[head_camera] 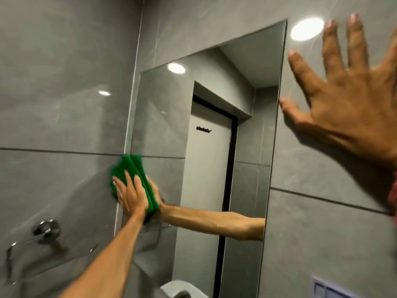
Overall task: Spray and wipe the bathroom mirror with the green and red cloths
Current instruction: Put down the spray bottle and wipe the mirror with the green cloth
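The tall frameless mirror (206,147) hangs on the grey tiled wall. My left hand (131,193) presses a folded green cloth (122,168) flat against the mirror's left edge, about halfway up; fingers are spread over the cloth. The cloth and arm are reflected in the glass. My right hand (348,97) lies flat on the wall tile to the right of the mirror, fingers spread, holding nothing. A strip of red (393,194) shows at the right frame edge below my wrist; I cannot tell what it is. No spray bottle is in view.
A chrome towel ring mount (46,230) sticks out of the wall at lower left. A pale switch plate (330,289) sits at lower right. A white fixture (182,289) shows at the bottom. The mirror reflects a door and ceiling lights.
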Motion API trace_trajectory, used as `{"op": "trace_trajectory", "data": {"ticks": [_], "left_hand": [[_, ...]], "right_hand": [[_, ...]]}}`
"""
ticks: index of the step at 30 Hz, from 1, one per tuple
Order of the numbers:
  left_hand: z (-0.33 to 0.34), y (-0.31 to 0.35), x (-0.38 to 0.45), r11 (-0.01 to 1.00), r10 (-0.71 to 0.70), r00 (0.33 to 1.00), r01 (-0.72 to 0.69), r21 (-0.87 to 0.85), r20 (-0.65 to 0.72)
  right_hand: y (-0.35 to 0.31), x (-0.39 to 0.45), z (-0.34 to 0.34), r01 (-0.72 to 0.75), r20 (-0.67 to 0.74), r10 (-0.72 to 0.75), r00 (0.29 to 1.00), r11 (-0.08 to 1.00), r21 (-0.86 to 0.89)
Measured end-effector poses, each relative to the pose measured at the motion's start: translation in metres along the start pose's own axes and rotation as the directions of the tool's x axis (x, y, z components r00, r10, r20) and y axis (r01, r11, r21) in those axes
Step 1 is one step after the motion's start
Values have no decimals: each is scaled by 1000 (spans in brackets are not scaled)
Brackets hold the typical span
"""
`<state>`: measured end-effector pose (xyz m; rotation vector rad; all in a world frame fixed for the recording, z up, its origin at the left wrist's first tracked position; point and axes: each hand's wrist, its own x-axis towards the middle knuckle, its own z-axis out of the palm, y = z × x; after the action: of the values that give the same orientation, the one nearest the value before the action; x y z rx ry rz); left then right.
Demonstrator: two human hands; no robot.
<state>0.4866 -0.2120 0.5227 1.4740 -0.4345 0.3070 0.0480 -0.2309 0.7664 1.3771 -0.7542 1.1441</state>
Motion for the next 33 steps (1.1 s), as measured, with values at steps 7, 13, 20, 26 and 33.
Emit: {"op": "trace_trajectory", "data": {"ticks": [7,13,20,26,33], "left_hand": [[-11,-65,-150,922,-374,922,381,-68,96],[-7,70,-147,942,-252,965,261,-211,66],[13,339,-124,838,519,853,-494,-232,58],[17,344,-137,490,870,492,-850,-191,45],[-2,118,-157,912,382,919,-358,-200,95]], "right_hand": [[2,4,-4,-18,60,13,998,997,80],[5,-1,-36,43,206,-46,977,999,21],[37,-16,-37,82,192,-78,978,997,-13],[24,-22,-29,19,114,-18,993,1000,-4],[18,-28,-16,-16,62,14,998,1000,26]]}}
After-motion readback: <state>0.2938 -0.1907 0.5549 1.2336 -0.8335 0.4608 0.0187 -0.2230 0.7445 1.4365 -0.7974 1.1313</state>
